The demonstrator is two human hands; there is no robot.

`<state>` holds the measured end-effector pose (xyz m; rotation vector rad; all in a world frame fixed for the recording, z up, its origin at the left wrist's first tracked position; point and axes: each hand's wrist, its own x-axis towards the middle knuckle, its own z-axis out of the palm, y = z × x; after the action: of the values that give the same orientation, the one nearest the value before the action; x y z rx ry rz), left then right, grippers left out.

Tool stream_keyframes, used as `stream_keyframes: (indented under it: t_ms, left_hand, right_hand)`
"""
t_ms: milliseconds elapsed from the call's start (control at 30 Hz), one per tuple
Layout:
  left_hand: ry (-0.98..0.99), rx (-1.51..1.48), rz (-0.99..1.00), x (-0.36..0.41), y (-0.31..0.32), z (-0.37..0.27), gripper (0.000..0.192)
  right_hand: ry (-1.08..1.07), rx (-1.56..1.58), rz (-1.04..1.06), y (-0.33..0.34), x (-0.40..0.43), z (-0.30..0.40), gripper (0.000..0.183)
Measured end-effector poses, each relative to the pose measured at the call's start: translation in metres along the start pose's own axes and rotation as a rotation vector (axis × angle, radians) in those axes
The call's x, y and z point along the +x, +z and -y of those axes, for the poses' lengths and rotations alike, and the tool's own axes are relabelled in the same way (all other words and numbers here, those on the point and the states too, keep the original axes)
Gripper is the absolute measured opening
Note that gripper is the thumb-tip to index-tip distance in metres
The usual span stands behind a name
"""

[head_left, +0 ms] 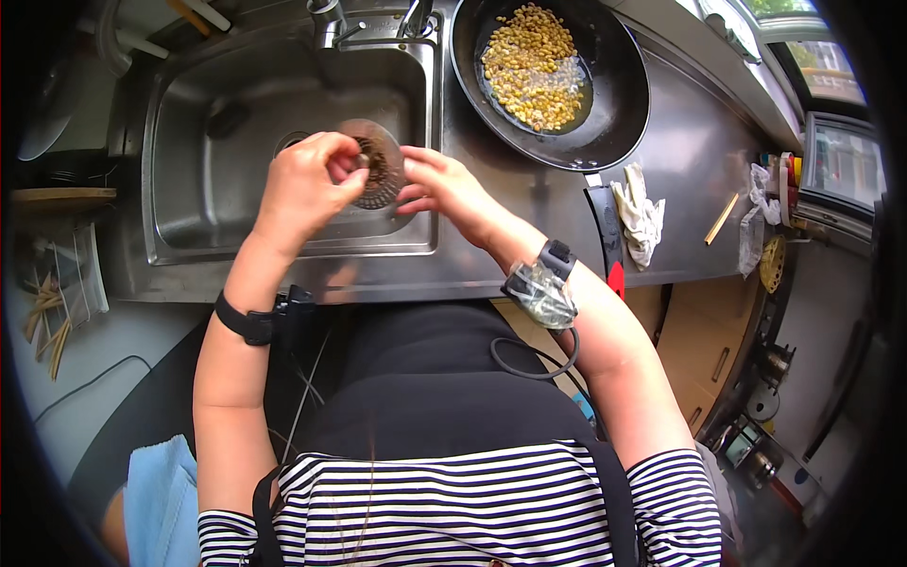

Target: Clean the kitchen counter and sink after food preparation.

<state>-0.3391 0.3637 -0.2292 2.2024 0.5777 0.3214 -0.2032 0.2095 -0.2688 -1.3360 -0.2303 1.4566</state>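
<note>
Over the steel sink (pixel 212 184), my left hand (pixel 305 177) pinches the knob of a round perforated sink strainer (pixel 386 173), which is tilted and a little blurred. Brown bits show inside the strainer. My right hand (pixel 450 183) is at the strainer's right rim with its fingers apart; whether the fingertips touch the rim is hard to tell. Behind my left hand, the drain opening (pixel 289 139) is partly hidden. To the right of the sink, a black frying pan (pixel 618 92) holds yellow beans or kernels (pixel 535 64) in some liquid.
The pan's black handle (pixel 604 223) points toward the counter's front edge. Beside it lies a crumpled white cloth (pixel 640 216). A wooden stick (pixel 721 218) and a clear plastic bag (pixel 752 227) are farther right. A metal faucet (pixel 328 21) stands behind the sink.
</note>
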Motion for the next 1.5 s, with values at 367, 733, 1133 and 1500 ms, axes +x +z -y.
stream_keyframes:
  t_ms: [367,733,1133,1500]
  left_hand:
    - [-0.357,0.598,0.133,0.030,-0.006,0.215,0.022]
    - [-0.673,0.697,0.383,0.054,0.054,0.294,0.030]
    - [-0.613,0.465,0.329,0.049,0.037,0.248,0.030]
    - [-0.292,0.288,-0.133,-0.124,0.115,0.051,0.063]
  right_hand:
    - [-0.542,-1.686,-0.183,-0.036,-0.009,-0.056,0.060]
    - [-0.568,-1.628,-0.207,-0.037,-0.002,-0.053,0.055]
    - [-0.668,-1.564,-0.198,-0.046,-0.008,-0.060,0.050]
    - [-1.008,-1.203,-0.270,-0.074,-0.057,-0.085,0.038]
